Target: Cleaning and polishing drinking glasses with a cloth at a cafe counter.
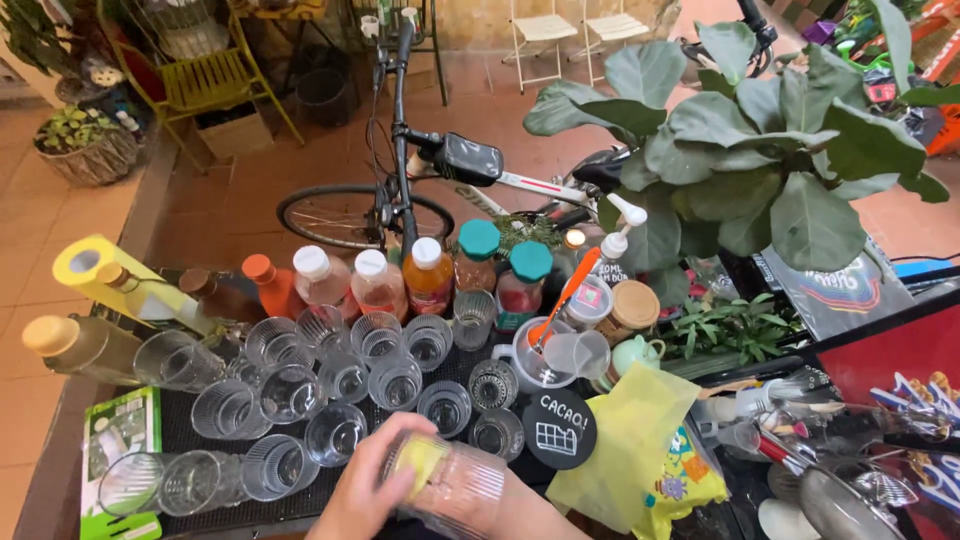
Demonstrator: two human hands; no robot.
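Observation:
My left hand [352, 497] comes up from the bottom edge with its fingers pressed on a yellow sponge [421, 462], which sits in the mouth of a clear ribbed glass [468, 492]. The glass lies tilted on its side with its opening toward that hand. My right hand [537, 519] holds the glass from below and behind and is mostly hidden by it. Both hands hover over the near edge of a black mat [175, 432] covered with several empty glasses [290, 392].
Behind the glasses stands a row of capped bottles [428, 276], with a pump bottle [617, 240] and a measuring jug [530, 362] to the right. A yellow cloth [632, 440] and utensils [800, 430] lie to the right. A green box [116, 432] lies at the left. A bicycle [400, 190] and a leafy plant [760, 130] stand beyond.

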